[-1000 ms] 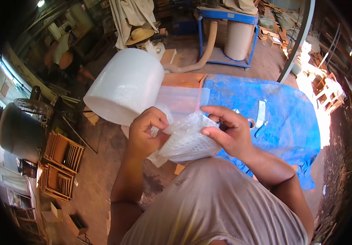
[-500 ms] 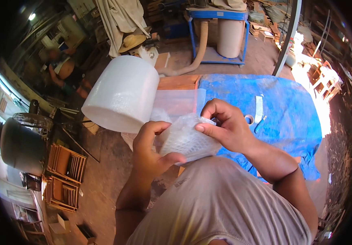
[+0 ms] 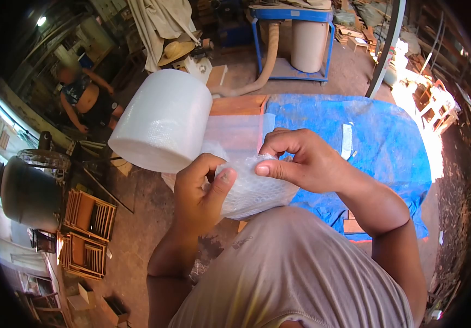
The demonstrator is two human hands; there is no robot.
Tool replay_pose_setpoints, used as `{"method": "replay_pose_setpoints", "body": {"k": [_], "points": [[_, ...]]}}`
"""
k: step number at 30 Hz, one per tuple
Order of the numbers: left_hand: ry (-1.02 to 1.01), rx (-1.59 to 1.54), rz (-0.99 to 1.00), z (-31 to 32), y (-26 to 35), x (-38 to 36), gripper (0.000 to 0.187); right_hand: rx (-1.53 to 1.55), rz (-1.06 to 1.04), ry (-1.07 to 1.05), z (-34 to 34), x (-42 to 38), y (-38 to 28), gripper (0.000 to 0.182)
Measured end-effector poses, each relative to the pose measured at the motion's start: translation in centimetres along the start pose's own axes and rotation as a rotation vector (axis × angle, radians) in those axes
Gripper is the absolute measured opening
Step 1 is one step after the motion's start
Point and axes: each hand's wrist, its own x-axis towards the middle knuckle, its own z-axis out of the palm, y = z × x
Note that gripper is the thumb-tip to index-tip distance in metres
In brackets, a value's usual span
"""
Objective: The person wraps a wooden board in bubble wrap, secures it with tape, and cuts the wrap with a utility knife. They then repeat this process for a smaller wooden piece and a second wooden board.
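A bundle of clear bubble wrap (image 3: pixel 257 191) rests against my shirt at the near edge of the table. My left hand (image 3: pixel 205 183) pinches its left upper edge between thumb and fingers. On the other side, my right hand (image 3: pixel 298 161) grips the top edge with thumb and bent forefinger. Whatever the wrap may contain cannot be made out. Just beyond my left hand stands a large white roll of bubble wrap (image 3: pixel 162 120), and a clear sheet (image 3: pixel 233 134) lies on the table beside it.
A blue tarp (image 3: pixel 377 142) covers the table's right part, with a pale strip (image 3: pixel 347 141) on it. Stacked wooden chairs (image 3: pixel 85 235) are at the left. Another person (image 3: pixel 88 98) stands at the back left. A blue-framed machine (image 3: pixel 293 71) stands behind the table.
My left thumb has moved up and closed onto the wrap. My right hand has shifted slightly left, now covering the tape roll and blue tool. The other person has moved and stands more upright.
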Motion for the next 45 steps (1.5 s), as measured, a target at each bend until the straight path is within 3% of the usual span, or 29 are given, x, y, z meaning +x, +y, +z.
{"method": "replay_pose_setpoints", "body": {"k": [3, 5, 8, 10, 14, 18, 21, 23, 27, 29, 36, 38, 42, 45], "points": [[0.013, 0.015, -0.083, -0.1, 0.9, 0.4, 0.025, -0.017, 0.014, -0.055, -0.3, 0.2, -0.4, 0.025], [-0.041, -0.024, -0.168, -0.4, 1.0, 0.6, 0.022, 0.058, 0.242, -0.14, -0.7, 0.5, -0.6, 0.026], [-0.099, -0.15, -0.338, -1.0, 1.0, 0.8, 0.02, 0.218, 0.09, -0.055, 0.5, 0.8, 0.6, 0.017], [-0.128, -0.223, -0.418, -1.2, 1.0, 1.1, 0.02, 0.284, 0.151, -0.077, 0.2, 0.9, -0.1, 0.015], [-0.228, -0.372, -0.586, -1.9, 0.2, 1.6, 0.02, 0.301, 0.196, -0.154, -0.2, 1.4, -0.6, 0.04], [-0.282, -0.365, -0.662, -2.7, 1.1, 2.3, 0.016, 0.305, 0.257, -0.155, -0.1, 1.9, -0.5, 0.044], [-0.187, -0.357, -0.654, -2.5, 2.1, 2.8, 0.01, 0.3, 0.278, -0.173, -0.2, 2.2, -0.2, 0.047], [-0.3, -0.318, -0.591, -2.9, 2.2, 3.0, 0.008, 0.316, 0.299, -0.182, -0.3, 2.4, -0.1, 0.048], [-0.336, -0.227, -0.583, -3.3, 2.4, 3.0, 0.014, 0.281, 0.338, -0.184, -0.3, 2.5, -0.3, 0.05], [-0.422, 0.075, -0.508, -3.8, 2.4, 3.0, 0.02, 0.282, 0.372, -0.181, -0.2, 2.7, -0.4, 0.053], [-0.498, 0.172, -0.518, -4.0, 4.0, 3.2, 0.025, 0.296, 0.392, -0.175, -0.2, 2.9, -0.3, 0.052], [-0.557, 0.352, -0.22, -3.7, 5.1, 3.1, 0.028, 0.245, 0.379, -0.157, 0.0, 2.9, -0.5, 0.051], [-0.544, 0.475, -0.161, -3.0, 3.1, 2.7, 0.031, 0.218, 0.402, -0.164, -0.1, 2.8, -0.4, 0.05], [-0.484, 0.465, -0.016, -2.9, 2.5, 2.3, 0.027, 0.154, 0.298, -0.172, -0.2, 2.6, -0.4, 0.04]]}}
